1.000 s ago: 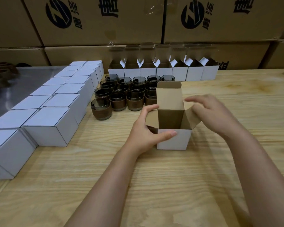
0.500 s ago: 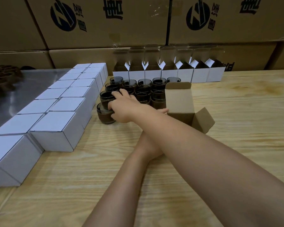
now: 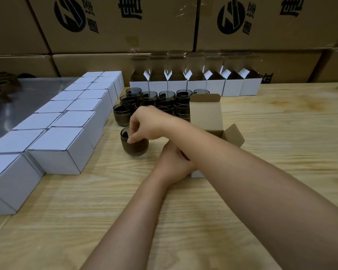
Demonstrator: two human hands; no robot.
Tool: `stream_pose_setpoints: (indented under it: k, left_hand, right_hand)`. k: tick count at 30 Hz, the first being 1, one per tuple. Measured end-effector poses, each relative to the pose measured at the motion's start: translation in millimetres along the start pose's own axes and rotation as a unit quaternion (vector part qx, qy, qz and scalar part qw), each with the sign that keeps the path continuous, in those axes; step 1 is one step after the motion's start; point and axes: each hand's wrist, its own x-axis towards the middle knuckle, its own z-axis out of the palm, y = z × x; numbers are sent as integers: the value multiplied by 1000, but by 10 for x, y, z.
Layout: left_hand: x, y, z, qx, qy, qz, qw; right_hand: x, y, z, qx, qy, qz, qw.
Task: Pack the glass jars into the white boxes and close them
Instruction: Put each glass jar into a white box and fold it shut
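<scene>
Pinching a jar (image 3: 134, 146) by its rim, the right hand (image 3: 147, 124) crosses over the left hand (image 3: 174, 162), whose grip on the open box (image 3: 206, 115) cannot be told.

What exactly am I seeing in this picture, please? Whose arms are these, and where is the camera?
No machine here: a person's bare arms, filmed by a camera worn on the head, looking down at a pale wooden table. The right hand, crossed over the left, grips a dark glass jar with a brown band by its rim. The left hand steadies an open white cardboard box. Behind stand more dark jars and open boxes; closed white boxes lie left.
</scene>
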Motion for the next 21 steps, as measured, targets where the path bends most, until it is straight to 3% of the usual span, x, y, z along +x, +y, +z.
stream_pose_setpoints:
  k: [5, 13, 21]
  left_hand:
    - [1, -53, 29, -49, 20, 85, 995]
    - [93, -213, 53, -70, 30, 59, 995]
    - [115, -222, 46, -35, 43, 88, 995]
  right_hand:
    - [-330, -14, -508, 32, 30, 15, 999]
    - [-908, 152, -1182, 30, 19, 55, 998]
    - [-1300, 548, -1073, 1, -7, 153, 988]
